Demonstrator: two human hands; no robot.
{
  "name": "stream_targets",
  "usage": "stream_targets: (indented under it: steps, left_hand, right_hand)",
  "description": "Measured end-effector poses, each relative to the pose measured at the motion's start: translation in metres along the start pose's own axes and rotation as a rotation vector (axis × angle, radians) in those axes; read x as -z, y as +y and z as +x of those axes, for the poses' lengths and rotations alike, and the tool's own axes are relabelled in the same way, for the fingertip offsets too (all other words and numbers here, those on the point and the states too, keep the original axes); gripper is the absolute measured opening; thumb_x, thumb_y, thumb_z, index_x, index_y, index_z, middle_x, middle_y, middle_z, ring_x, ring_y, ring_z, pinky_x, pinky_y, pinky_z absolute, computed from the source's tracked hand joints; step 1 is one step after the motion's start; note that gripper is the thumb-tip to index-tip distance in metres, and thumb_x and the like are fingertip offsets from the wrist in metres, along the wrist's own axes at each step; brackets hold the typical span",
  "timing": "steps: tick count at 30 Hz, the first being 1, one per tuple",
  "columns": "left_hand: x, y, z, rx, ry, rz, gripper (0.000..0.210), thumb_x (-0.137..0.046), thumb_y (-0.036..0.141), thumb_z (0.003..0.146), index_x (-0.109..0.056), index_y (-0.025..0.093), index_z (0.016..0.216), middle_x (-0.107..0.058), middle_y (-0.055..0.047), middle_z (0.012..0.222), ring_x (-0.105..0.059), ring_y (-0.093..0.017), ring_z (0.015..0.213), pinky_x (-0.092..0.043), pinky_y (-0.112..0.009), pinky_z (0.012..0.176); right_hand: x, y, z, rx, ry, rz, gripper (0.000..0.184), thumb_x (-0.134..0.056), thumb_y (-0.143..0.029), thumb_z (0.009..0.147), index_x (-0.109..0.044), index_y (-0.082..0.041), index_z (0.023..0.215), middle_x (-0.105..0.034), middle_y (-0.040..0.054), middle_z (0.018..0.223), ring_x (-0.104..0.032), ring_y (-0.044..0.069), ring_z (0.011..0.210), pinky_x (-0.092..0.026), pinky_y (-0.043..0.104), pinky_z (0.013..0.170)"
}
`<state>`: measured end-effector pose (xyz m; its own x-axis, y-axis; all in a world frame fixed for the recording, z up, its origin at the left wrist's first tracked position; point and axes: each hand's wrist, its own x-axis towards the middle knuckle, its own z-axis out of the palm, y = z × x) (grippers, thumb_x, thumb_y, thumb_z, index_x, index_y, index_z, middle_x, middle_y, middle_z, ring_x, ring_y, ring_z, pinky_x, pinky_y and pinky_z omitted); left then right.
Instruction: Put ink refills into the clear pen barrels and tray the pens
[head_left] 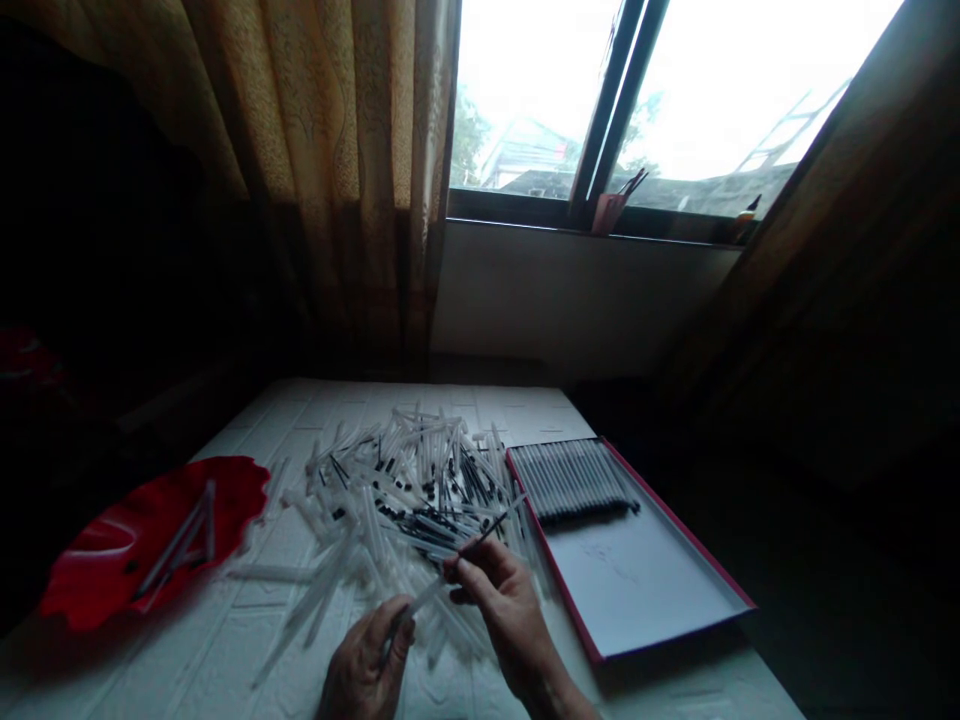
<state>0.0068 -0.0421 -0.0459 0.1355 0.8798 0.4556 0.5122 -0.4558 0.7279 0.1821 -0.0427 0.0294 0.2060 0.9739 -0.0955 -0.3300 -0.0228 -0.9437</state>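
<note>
My left hand (367,665) is closed around a clear pen barrel (426,600) that slants up to the right. Between the thumb and fingers of my right hand (499,605) is a thin pen refill (491,526), dark along part of its length and pale at the far end. The two pieces meet or nearly meet at my right fingertips; I cannot tell whether one is inside the other. Beyond my hands lies a loose heap of clear pen barrels (371,520), dark refills (427,530) and small black pieces.
To the right, a shallow red-edged box (637,590) holds a row of pens (574,480) along its far end. A red wavy-rimmed dish (90,560) with a few tubes (180,540) sits left on the white brick-patterned table (259,410). Behind are curtains (315,150) and a window.
</note>
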Motion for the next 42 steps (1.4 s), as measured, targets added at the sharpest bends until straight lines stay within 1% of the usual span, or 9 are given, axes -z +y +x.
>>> stream_targets:
  steps: [7,12,16,19,23,30,33,36,42]
  left_hand:
    - [-0.007,0.000,-0.005,0.052,0.059,-0.012,0.043,-0.045,0.062,0.091,-0.072,0.029,0.098,-0.078,-0.003,0.088,-0.075,-0.021,0.081,-0.059,-0.025,0.072]
    - [-0.008,-0.005,-0.006,0.007,0.068,-0.019,0.040,-0.046,0.059,0.092,-0.071,0.029,0.100,-0.078,-0.002,0.084,-0.075,-0.020,0.077,-0.059,-0.023,0.069]
    - [-0.005,-0.007,-0.003,-0.069,0.076,0.002,0.036,-0.048,0.055,0.093,-0.071,0.028,0.099,-0.078,-0.002,0.088,-0.075,-0.020,0.081,-0.059,-0.023,0.077]
    - [-0.004,-0.006,-0.002,-0.103,0.057,0.014,0.038,-0.044,0.052,0.096,-0.071,0.025,0.100,-0.078,-0.005,0.094,-0.074,-0.020,0.088,-0.059,-0.025,0.082]
    - [-0.004,-0.006,-0.003,-0.073,0.092,0.023,0.042,-0.039,0.052,0.098,-0.069,0.024,0.102,-0.077,-0.005,0.096,-0.074,-0.020,0.091,-0.059,-0.027,0.083]
    - [0.007,-0.014,-0.002,-0.208,0.137,0.059,0.029,-0.042,0.040,0.100,-0.063,0.025,0.112,-0.077,-0.005,0.100,-0.075,-0.019,0.091,-0.061,-0.025,0.078]
    - [0.009,-0.014,-0.002,-0.214,0.190,0.075,0.026,-0.043,0.038,0.100,-0.064,0.025,0.111,-0.077,-0.005,0.098,-0.075,-0.019,0.090,-0.062,-0.025,0.077]
    - [0.006,-0.011,-0.001,-0.242,0.178,0.102,0.027,-0.044,0.038,0.100,-0.065,0.025,0.110,-0.077,-0.004,0.095,-0.075,-0.018,0.086,-0.061,-0.024,0.077]
    - [-0.006,-0.015,0.000,-0.205,0.175,0.108,0.032,-0.041,0.043,0.100,-0.065,0.024,0.109,-0.078,-0.003,0.094,-0.075,-0.018,0.086,-0.060,-0.025,0.080]
  right_hand:
    - [-0.001,0.011,0.000,0.073,-0.060,-0.030,0.040,-0.076,-0.056,0.072,-0.065,-0.019,0.081,-0.069,0.0019,0.078,-0.063,0.016,0.072,-0.049,0.024,0.062]
    - [-0.004,0.001,-0.003,0.151,-0.139,-0.157,0.022,-0.070,-0.040,0.080,-0.066,-0.019,0.083,-0.067,0.0017,0.078,-0.060,0.016,0.073,-0.048,0.026,0.067]
    - [-0.008,-0.013,-0.008,0.233,-0.182,-0.422,0.010,-0.061,-0.026,0.081,-0.066,-0.018,0.085,-0.067,0.0038,0.079,-0.063,0.018,0.075,-0.049,0.028,0.069]
    - [-0.012,-0.020,-0.010,0.338,-0.234,-0.622,0.014,-0.057,-0.019,0.080,-0.067,-0.018,0.089,-0.068,0.0035,0.079,-0.063,0.016,0.069,-0.049,0.025,0.064]
    - [-0.023,-0.027,-0.011,0.505,-0.313,-0.707,0.017,-0.055,-0.013,0.079,-0.067,-0.017,0.090,-0.069,0.0037,0.079,-0.063,0.014,0.067,-0.050,0.023,0.063]
    - [-0.032,-0.048,-0.010,0.469,-0.445,-0.736,0.023,-0.063,-0.018,0.080,-0.068,-0.016,0.103,-0.070,0.0065,0.090,-0.067,0.015,0.073,-0.052,0.024,0.065]
    - [-0.022,-0.051,0.007,0.442,-0.438,-0.885,0.017,-0.063,-0.020,0.084,-0.071,-0.018,0.099,-0.071,0.0041,0.087,-0.067,0.014,0.073,-0.051,0.022,0.064]
    - [-0.003,-0.046,0.041,0.401,-0.351,-1.307,0.014,-0.060,-0.020,0.089,-0.073,-0.022,0.093,-0.073,0.0010,0.085,-0.068,0.014,0.076,-0.048,0.021,0.068]
    - [0.021,-0.024,0.116,0.349,-0.245,-1.550,0.025,-0.053,-0.011,0.090,-0.072,-0.016,0.106,-0.071,0.0121,0.110,-0.067,0.023,0.097,-0.049,0.031,0.083]
